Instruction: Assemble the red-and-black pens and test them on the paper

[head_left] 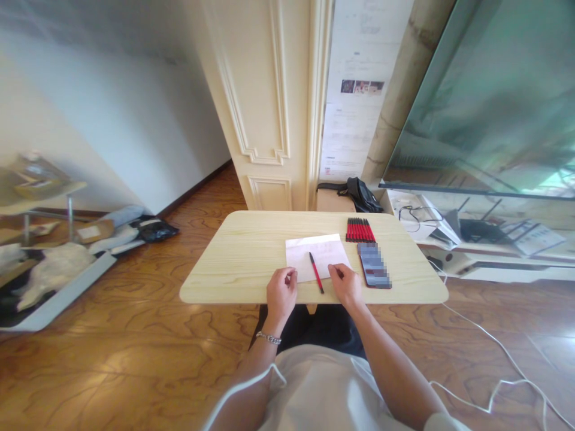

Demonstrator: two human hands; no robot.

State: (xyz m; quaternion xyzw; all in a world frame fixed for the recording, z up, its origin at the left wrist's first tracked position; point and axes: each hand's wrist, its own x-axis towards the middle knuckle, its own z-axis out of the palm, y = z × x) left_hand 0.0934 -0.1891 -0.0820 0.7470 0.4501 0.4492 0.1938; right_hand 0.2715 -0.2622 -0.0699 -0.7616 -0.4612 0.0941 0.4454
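Observation:
A red pen with black ends (316, 272) lies at a slant across a white sheet of paper (300, 254) on the small table. My left hand (282, 292) is by the paper's lower left corner, its fingers curled in with nothing visible in them. On the pen's other side, my right hand (347, 284) is loosely closed over the paper's lower right part. No object shows in its curled fingers. Right of that hand lies a phone (371, 264), its screen blurred by pixels. Behind the phone, several red and black pens (360, 230) lie side by side in a row.
The light wooden table (233, 257) has rounded corners. Beyond it a black bag (359, 194) sits on a box. A white cable (489, 335) runs over the floor at right. Bags and boxes (58, 269) lie at left. A large dark screen (494, 108) stands at right.

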